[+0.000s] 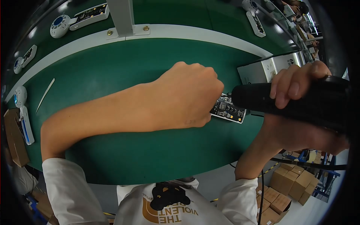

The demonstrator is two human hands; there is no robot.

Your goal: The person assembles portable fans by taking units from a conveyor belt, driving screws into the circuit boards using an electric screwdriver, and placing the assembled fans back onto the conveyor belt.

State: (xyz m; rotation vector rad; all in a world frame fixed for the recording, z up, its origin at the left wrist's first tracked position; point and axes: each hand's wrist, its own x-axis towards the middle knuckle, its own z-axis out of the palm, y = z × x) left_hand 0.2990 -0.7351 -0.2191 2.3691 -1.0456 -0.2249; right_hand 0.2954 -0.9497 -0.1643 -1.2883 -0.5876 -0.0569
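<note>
My left hand [195, 93] reaches across the green table with its knuckles up and fingers curled. From under it sticks out a white-cased device with a bare black circuit board [228, 109]; the far end of this device and my fingertips are hidden. In my right hand [296, 84] is a thick black electric screwdriver [258, 95], held sideways. Its front end points left at the circuit board, close to my left hand. Whether the bit touches a screw cannot be made out.
A silver-grey box [268, 69] stands behind the screwdriver. A white stick [45, 95] lies on the table [112, 157] at left, near another white device [23, 112]. A metal post [122, 18] rises at the back rail. Cartons [292, 180] sit on the floor at right.
</note>
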